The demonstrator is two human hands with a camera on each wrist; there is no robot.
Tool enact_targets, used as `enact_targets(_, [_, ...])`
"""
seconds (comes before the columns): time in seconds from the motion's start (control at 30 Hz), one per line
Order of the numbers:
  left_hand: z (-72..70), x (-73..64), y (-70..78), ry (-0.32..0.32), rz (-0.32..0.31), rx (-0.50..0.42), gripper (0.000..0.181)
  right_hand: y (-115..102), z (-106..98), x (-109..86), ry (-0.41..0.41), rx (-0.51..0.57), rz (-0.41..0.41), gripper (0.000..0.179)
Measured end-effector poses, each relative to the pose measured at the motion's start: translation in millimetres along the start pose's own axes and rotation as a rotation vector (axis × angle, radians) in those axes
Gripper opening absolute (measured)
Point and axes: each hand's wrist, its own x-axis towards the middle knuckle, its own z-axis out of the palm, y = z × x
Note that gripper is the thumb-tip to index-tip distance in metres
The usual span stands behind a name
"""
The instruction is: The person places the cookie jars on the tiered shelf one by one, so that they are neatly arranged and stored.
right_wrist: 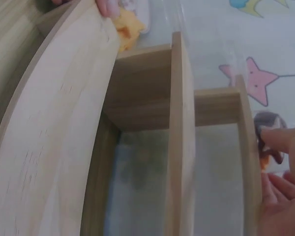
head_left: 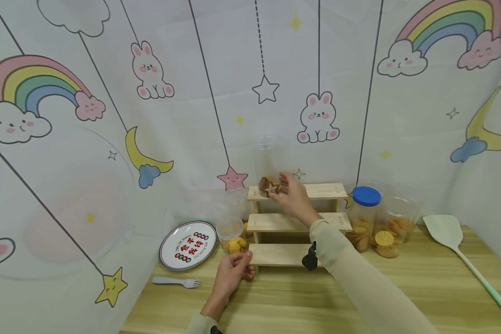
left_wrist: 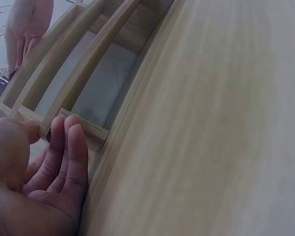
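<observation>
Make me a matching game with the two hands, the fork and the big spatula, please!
Things:
1. Left hand
2. Right hand
3. Fork
4. Spatula

Clues:
A. on the near side of the plate
B. at the clear jar
C. has a partly green handle
D. gripping the bottom shelf

Pairs: 1-D, 2-B, 3-A, 4-C
</observation>
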Motion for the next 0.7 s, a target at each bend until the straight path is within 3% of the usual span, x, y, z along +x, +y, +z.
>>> enact_targets(0.2, [2.0, -0.4, -0.2, 0.005, -0.003, 0.007, 0.044, 3.7, -7.8, -8.5, 0.012, 0.033, -0.04, 0.074])
enact_targets(0.4, [1.2, -1.6, 0.9, 0.008, 0.003, 0.007, 0.042, 7.7, -24.8, -28.4, 0.03, 0.058, -0.136, 0.065])
enact_targets(0.57, [0.8, -1.9, 1.4, 0.007, 0.001, -0.005, 0.041, 6.9, -43.1, -56.1, 0.093, 0.062, -0.212, 0.053])
enact_targets(0.7, [2.0, -1.8, 1.2, 0.001, -0.004, -0.01, 0.042, 11.7, -58.4, -89.2, 0.146, 0.043, -0.256, 0.041])
